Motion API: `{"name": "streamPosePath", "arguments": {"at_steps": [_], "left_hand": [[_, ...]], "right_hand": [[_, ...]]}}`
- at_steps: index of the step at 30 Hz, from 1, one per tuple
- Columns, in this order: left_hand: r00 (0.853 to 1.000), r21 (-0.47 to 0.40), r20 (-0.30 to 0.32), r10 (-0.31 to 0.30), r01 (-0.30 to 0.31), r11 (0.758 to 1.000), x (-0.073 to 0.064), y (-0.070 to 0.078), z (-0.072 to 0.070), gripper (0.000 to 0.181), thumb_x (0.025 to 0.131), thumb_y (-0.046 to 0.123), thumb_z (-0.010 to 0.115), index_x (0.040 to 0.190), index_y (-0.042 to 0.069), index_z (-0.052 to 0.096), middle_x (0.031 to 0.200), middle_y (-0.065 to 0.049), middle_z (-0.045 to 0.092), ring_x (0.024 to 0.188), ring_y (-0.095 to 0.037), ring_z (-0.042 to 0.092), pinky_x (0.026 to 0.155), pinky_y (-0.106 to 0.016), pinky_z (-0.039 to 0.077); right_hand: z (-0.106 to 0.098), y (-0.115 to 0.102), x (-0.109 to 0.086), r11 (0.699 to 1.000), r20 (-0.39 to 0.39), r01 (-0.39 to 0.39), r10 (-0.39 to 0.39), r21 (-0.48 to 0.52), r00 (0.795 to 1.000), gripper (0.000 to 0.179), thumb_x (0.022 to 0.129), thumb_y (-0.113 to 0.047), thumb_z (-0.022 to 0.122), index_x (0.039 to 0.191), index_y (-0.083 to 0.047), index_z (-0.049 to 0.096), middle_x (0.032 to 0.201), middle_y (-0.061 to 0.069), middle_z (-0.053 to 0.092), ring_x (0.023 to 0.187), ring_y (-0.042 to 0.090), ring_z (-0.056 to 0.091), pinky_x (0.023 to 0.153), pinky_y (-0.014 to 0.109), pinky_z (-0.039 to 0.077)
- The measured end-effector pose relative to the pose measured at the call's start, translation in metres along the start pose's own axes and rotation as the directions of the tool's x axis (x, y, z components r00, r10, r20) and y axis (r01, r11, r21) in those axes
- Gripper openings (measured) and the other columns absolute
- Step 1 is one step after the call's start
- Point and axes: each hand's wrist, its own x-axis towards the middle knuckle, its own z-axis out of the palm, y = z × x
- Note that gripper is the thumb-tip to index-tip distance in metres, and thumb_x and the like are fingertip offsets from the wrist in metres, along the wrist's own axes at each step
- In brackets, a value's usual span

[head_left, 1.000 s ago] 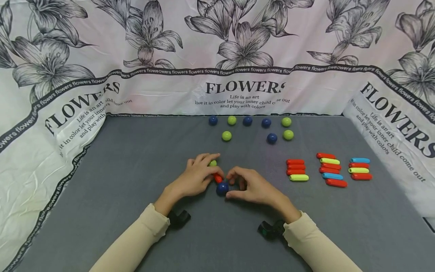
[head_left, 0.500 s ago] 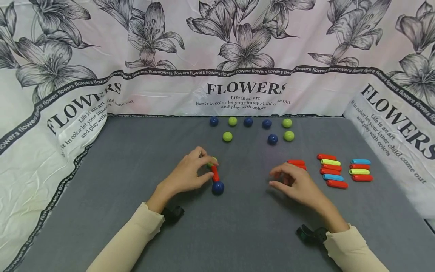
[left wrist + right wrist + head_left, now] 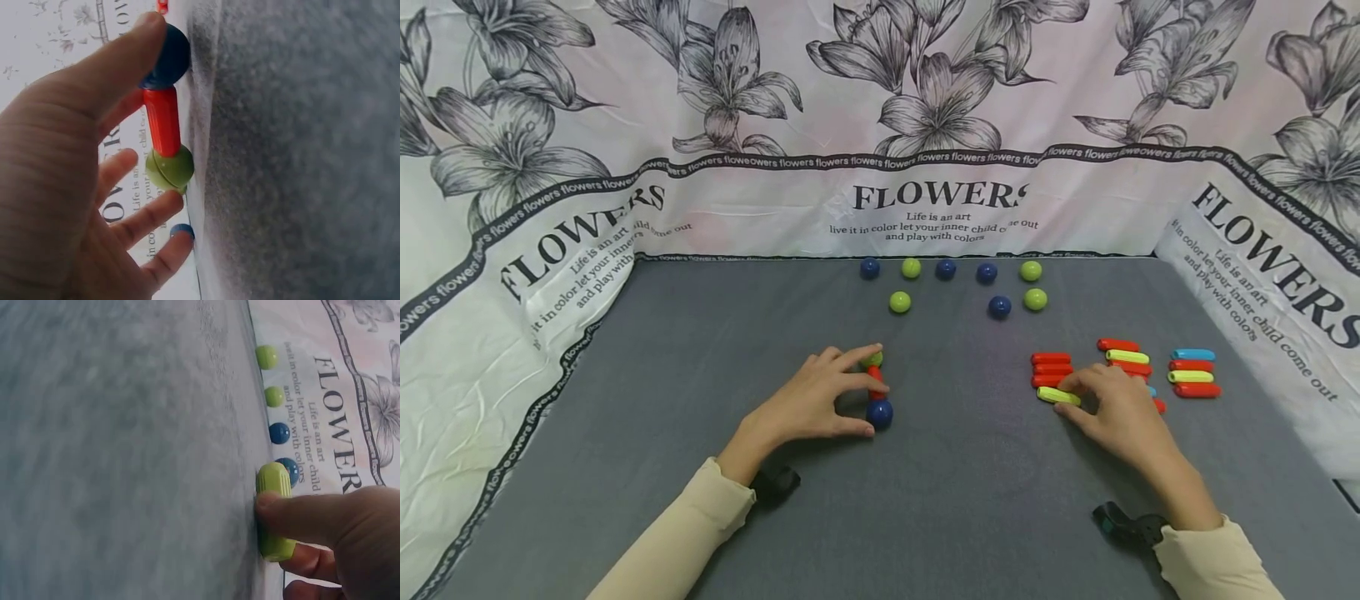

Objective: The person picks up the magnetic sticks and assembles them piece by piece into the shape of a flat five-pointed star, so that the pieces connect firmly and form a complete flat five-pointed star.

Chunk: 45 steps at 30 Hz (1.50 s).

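Observation:
Near the middle of the table, a blue ball (image 3: 880,413), a short red rod (image 3: 876,382) and a green ball (image 3: 872,359) form one joined line. My left hand (image 3: 808,396) holds this piece at its blue end. Its thumb lies against the blue ball and the index finger crosses the red rod; another fingertip reaches the green ball (image 3: 170,167). On the right, my right hand (image 3: 1123,417) pinches a yellow-green rod (image 3: 274,481) between thumb and fingers. That rod sits at the near end of a stack of red rods (image 3: 1051,369), slightly turned from them.
Loose blue balls (image 3: 999,307) and green balls (image 3: 1035,300) lie in two rows at the back of the table. Right of my right hand is a column of coloured rods (image 3: 1195,377); another column (image 3: 1127,357) is partly covered by that hand. A flower-printed cloth (image 3: 940,204) borders the table.
My right hand has left the blue ball, moved right to the rods and taken hold of the yellow-green one. The joined piece has straightened slightly; my left thumb has come to its blue ball.

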Motion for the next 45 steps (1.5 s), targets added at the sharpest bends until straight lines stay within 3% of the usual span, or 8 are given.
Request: {"name": "streamPosePath", "arguments": {"at_steps": [6,11,17,24,28,38,42,45], "left_hand": [[1.0,-0.015,-0.008,0.004,-0.004,1.0,0.0,-0.003,0.004,0.05,0.085,0.05,0.08,0.131,0.036,0.068,0.168,0.005,0.029,0.152,-0.034,0.028,0.11,-0.061,0.03],[1.0,-0.082,0.019,0.019,-0.017,0.996,-0.001,-0.002,0.005,0.046,0.089,0.043,0.078,0.132,0.033,0.068,0.167,0.001,0.033,0.156,-0.032,0.025,0.112,-0.066,0.029],[0.999,-0.096,0.034,0.018,-0.015,0.995,-0.002,0.001,0.007,0.041,0.092,0.039,0.075,0.133,0.033,0.067,0.167,0.001,0.033,0.157,-0.033,0.021,0.113,-0.067,0.028],[1.0,-0.083,0.025,-0.015,0.017,0.996,0.0,0.001,0.009,0.04,0.092,0.041,0.075,0.13,0.032,0.068,0.167,0.002,0.032,0.157,-0.033,0.022,0.114,-0.066,0.028],[1.0,-0.081,0.002,-0.024,0.024,0.996,0.003,0.002,0.011,0.037,0.09,0.042,0.077,0.125,0.031,0.07,0.166,-0.001,0.034,0.155,-0.034,0.025,0.113,-0.068,0.028],[0.999,-0.072,-0.008,-0.034,0.034,0.997,0.008,0.003,0.009,0.029,0.09,0.042,0.078,0.117,0.033,0.072,0.164,-0.003,0.036,0.153,-0.037,0.028,0.112,-0.07,0.029],[1.0,-0.069,0.01,-0.021,0.021,0.997,0.007,0.003,0.01,0.027,0.093,0.038,0.074,0.12,0.035,0.072,0.164,-0.004,0.036,0.154,-0.037,0.025,0.112,-0.069,0.028],[1.0,-0.09,0.016,-0.01,0.011,0.996,0.006,0.003,0.011,0.024,0.096,0.031,0.072,0.119,0.036,0.073,0.164,-0.003,0.037,0.155,-0.038,0.022,0.112,-0.068,0.026]], "right_hand": [[0.007,-0.015,0.006,0.999,0.056,0.025,-0.026,0.026,0.998,0.024,0.077,-0.016,0.088,0.098,-0.014,0.077,0.086,-0.004,0.066,0.078,0.012,0.057,0.071,0.034,0.037],[0.025,-0.04,0.016,0.987,0.072,0.085,-0.096,0.135,0.993,0.021,0.079,-0.014,0.087,0.096,-0.017,0.077,0.087,-0.007,0.064,0.078,0.007,0.055,0.07,0.03,0.044],[0.05,-0.074,0.032,0.928,0.145,0.1,-0.162,0.358,0.976,0.02,0.082,-0.015,0.086,0.099,-0.021,0.076,0.085,-0.011,0.063,0.072,0.005,0.051,0.064,0.021,0.043],[0.072,-0.105,0.047,0.847,0.147,0.133,-0.24,0.515,0.96,0.021,0.083,-0.021,0.085,0.102,-0.023,0.076,0.084,-0.012,0.064,0.068,0.005,0.052,0.062,0.021,0.044],[0.079,-0.117,0.05,0.822,0.155,0.13,-0.256,0.554,0.954,0.018,0.085,-0.024,0.084,0.101,-0.023,0.076,0.082,-0.012,0.064,0.067,0.003,0.053,0.062,0.022,0.046],[0.087,-0.133,0.055,0.8,0.167,0.12,-0.265,0.588,0.95,0.018,0.085,-0.025,0.084,0.099,-0.02,0.075,0.074,-0.01,0.066,0.057,-0.002,0.053,0.055,0.021,0.047],[0.089,-0.136,0.055,0.799,0.164,0.124,-0.268,0.588,0.949,0.021,0.083,-0.026,0.086,0.1,-0.02,0.075,0.073,-0.011,0.066,0.056,-0.002,0.053,0.054,0.02,0.046],[0.09,-0.136,0.054,0.817,0.145,0.144,-0.267,0.559,0.953,0.024,0.081,-0.028,0.087,0.1,-0.021,0.075,0.073,-0.013,0.066,0.057,-0.003,0.052,0.062,0.02,0.044]]}}
